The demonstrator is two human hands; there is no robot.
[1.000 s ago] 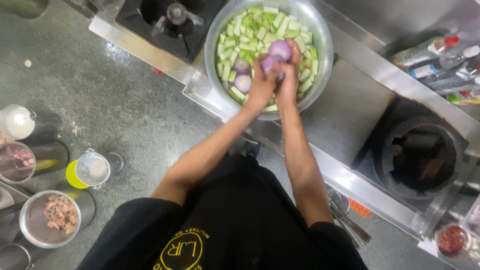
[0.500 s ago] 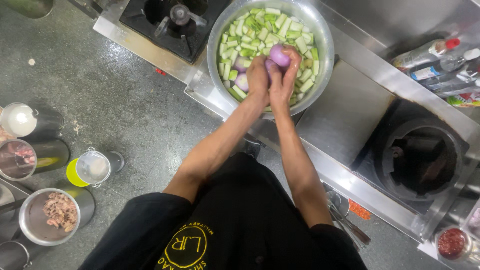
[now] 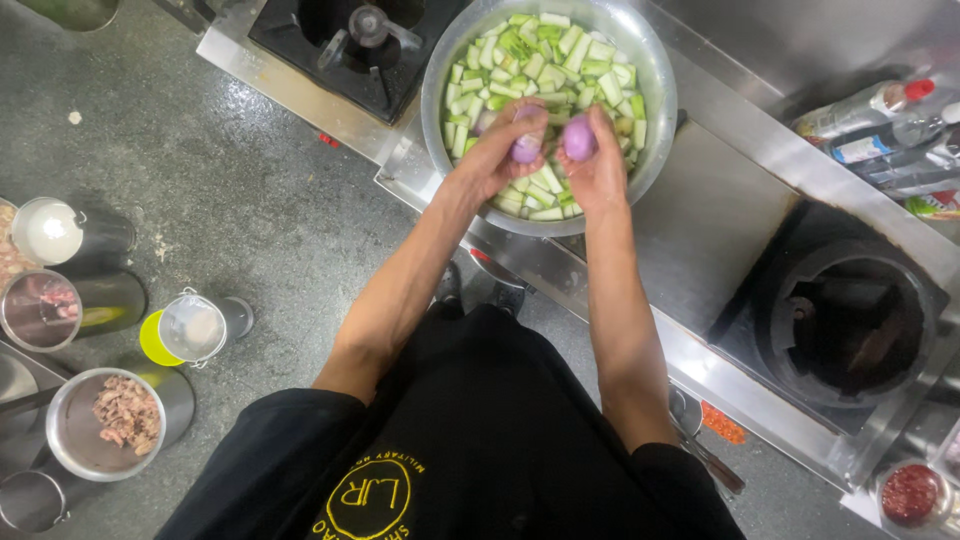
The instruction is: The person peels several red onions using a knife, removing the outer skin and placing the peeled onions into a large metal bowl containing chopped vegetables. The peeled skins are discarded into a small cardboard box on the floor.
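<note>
The left hand (image 3: 497, 150) and right hand (image 3: 598, 165) are each closed around a purple onion (image 3: 577, 138), held apart. Directly beneath sits the steel bowl (image 3: 655, 120) of chopped green vegetable (image 3: 560, 55), placed to catch anything that drops.

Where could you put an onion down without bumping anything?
The bare steel counter between the big bowl and the right burner is free. The bowl is crowded: cut vegetables fill it, and the left hand and right hand each hold an onion there.
</note>
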